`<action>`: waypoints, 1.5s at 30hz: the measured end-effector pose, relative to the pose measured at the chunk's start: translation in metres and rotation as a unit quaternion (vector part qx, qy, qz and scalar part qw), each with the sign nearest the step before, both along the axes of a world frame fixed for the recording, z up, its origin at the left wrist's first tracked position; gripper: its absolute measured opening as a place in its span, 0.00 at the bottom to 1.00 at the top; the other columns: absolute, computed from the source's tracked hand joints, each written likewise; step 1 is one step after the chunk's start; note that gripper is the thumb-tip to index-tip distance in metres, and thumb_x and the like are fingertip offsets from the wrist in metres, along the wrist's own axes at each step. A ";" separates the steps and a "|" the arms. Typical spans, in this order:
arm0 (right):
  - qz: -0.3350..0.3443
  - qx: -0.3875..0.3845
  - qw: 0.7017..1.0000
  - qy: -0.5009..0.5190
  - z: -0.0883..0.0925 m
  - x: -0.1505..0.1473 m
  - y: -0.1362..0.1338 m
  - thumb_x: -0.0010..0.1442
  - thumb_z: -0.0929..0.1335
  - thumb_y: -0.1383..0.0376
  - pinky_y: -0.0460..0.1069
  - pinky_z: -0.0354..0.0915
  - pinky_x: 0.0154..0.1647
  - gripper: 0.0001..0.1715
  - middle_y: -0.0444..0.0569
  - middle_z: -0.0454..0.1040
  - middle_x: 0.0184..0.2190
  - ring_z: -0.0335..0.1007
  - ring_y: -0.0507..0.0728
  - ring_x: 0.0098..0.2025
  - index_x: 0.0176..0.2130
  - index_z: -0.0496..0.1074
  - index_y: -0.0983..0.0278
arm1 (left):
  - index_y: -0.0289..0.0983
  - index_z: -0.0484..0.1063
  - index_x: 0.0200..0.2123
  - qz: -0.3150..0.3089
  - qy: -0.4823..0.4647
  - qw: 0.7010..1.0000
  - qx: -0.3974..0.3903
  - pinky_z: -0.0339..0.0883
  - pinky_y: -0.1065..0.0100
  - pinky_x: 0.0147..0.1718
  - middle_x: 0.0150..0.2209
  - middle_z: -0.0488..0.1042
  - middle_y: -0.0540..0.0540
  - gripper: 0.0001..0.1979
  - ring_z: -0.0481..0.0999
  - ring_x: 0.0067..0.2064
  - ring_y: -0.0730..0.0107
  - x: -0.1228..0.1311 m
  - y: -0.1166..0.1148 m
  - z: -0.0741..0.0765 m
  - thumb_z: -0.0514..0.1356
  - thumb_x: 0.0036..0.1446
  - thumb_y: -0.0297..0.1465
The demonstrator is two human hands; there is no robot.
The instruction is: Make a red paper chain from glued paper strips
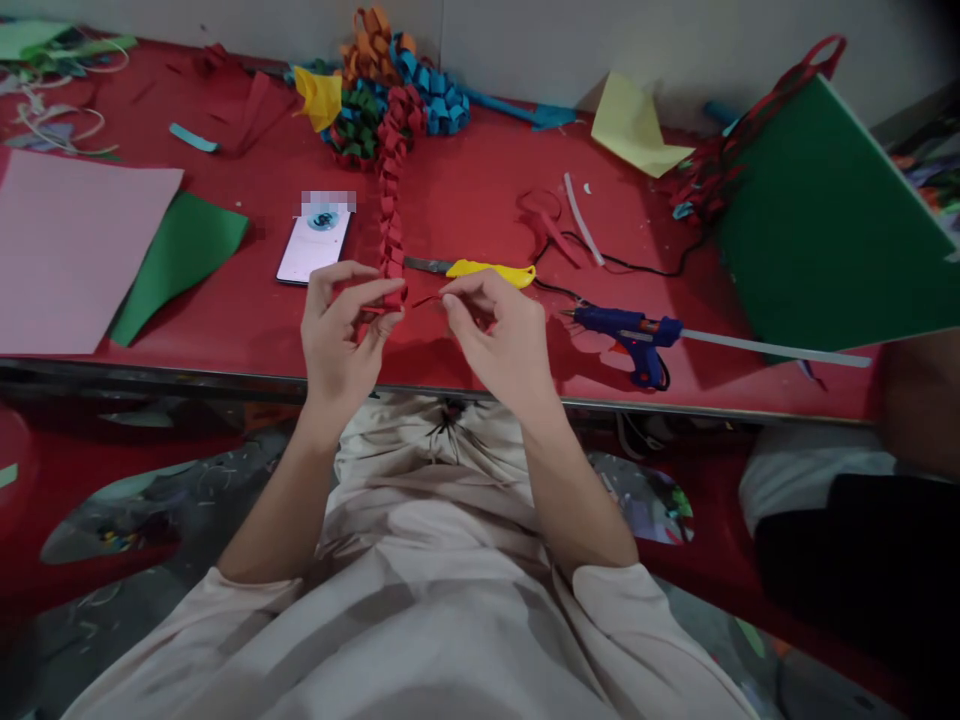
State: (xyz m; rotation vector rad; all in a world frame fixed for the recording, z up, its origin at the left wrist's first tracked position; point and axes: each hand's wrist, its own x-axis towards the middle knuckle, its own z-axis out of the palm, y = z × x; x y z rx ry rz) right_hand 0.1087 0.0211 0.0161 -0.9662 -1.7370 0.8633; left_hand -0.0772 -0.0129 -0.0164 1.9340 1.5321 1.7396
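Pinching the near end of the red paper chain (390, 205), our left hand (341, 325) brings thumb to fingers; our right hand (499, 335) nips a thin red strip (426, 299) between thumb and fingertips. The chain runs up the table (480, 205) away from us. We judge it light, pliant and easily crushed, best gripped lightly at its end link. The table's front edge passes beneath our wrists; the yellow-handled cutter (491, 272) and glue gun (634, 335) crowd the right, with freer room beyond the cutter.

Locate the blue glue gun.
In the head view, the blue glue gun lies on the red table, right of the right hand, near the green board.
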 end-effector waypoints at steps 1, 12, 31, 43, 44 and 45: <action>-0.004 -0.008 1.000 -0.007 0.000 -0.002 0.000 0.68 0.69 0.61 0.47 0.72 0.41 0.08 0.46 0.81 0.36 0.77 0.52 0.34 0.40 0.75 0.62 | 0.45 0.80 0.51 -0.006 0.011 1.000 -0.005 0.80 0.64 0.48 0.54 0.71 0.42 0.13 0.76 0.54 0.61 0.001 -0.001 0.000 0.65 0.66 0.40; 0.051 -0.180 0.981 0.055 -0.008 -0.001 0.008 0.60 0.73 0.63 0.46 0.69 0.30 0.07 0.44 0.80 0.31 0.71 0.49 0.26 0.37 0.80 0.64 | 0.46 0.76 0.57 -0.032 0.006 0.999 -0.006 0.79 0.66 0.46 0.53 0.77 0.44 0.23 0.81 0.47 0.65 0.007 -0.005 -0.010 0.70 0.60 0.42; 0.042 -0.040 0.989 0.139 -0.031 0.008 -0.010 0.66 0.72 0.50 0.51 0.77 0.51 0.20 0.52 0.79 0.52 0.82 0.54 0.45 0.51 0.77 0.59 | 0.40 0.61 0.31 0.052 -0.065 0.996 -0.042 0.74 0.66 0.34 0.44 0.82 0.45 0.16 0.82 0.41 0.68 0.030 -0.007 -0.007 0.62 0.69 0.39; -0.033 0.100 0.994 0.042 -0.028 0.009 -0.020 0.69 0.70 0.59 0.51 0.76 0.51 0.07 0.49 0.83 0.43 0.80 0.56 0.47 0.43 0.80 0.57 | 0.41 0.79 0.47 -0.050 -0.105 0.991 -0.066 0.78 0.69 0.42 0.44 0.82 0.46 0.13 0.82 0.42 0.70 0.021 -0.012 0.000 0.68 0.64 0.41; -0.022 0.118 0.992 0.037 -0.027 0.010 -0.021 0.69 0.70 0.60 0.52 0.75 0.53 0.07 0.49 0.83 0.42 0.80 0.56 0.48 0.42 0.80 0.57 | 0.41 0.80 0.46 -0.055 -0.103 0.991 -0.061 0.78 0.69 0.41 0.43 0.82 0.46 0.12 0.82 0.42 0.69 0.020 -0.012 0.002 0.68 0.63 0.41; -0.012 0.132 0.990 0.037 -0.027 0.010 -0.021 0.70 0.70 0.61 0.52 0.75 0.53 0.07 0.49 0.84 0.42 0.81 0.56 0.48 0.41 0.80 0.58 | 0.42 0.80 0.45 -0.059 -0.099 0.992 -0.053 0.77 0.69 0.41 0.43 0.82 0.47 0.12 0.82 0.42 0.69 0.019 -0.013 0.004 0.69 0.63 0.41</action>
